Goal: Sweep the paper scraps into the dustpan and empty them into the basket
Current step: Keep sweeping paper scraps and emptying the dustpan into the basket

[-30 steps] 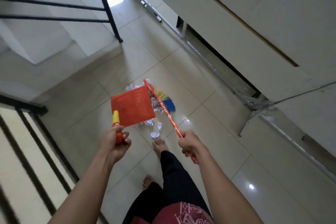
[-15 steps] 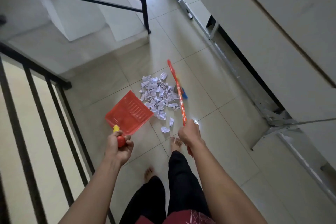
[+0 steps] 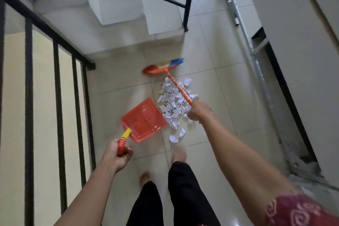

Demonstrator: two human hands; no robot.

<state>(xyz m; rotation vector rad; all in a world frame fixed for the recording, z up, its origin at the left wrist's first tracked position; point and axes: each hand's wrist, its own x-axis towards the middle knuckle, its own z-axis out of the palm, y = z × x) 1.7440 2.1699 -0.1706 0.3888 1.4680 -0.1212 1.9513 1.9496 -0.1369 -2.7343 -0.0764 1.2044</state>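
Note:
A pile of white paper scraps (image 3: pixel 172 101) lies on the tiled floor ahead of my feet. My left hand (image 3: pixel 118 154) grips the red and yellow handle of an orange dustpan (image 3: pixel 144 120), held just left of the pile with its mouth toward the scraps. My right hand (image 3: pixel 199 111) grips the orange patterned stick of a small broom (image 3: pixel 163 67). Its red head with yellow and blue bristles sits on the floor beyond the pile. No basket is in view.
A black stair railing (image 3: pixel 60 82) runs along the left, close to the dustpan. White steps (image 3: pixel 128 11) rise behind the broom. A metal frame (image 3: pixel 256 55) and a white wall line the right side. My bare feet (image 3: pixel 178 154) stand just behind the scraps.
The broom head has swung from the right side of the pile to beyond it, and my right hand reached forward over the scraps. The dustpan dropped lower, beside the pile.

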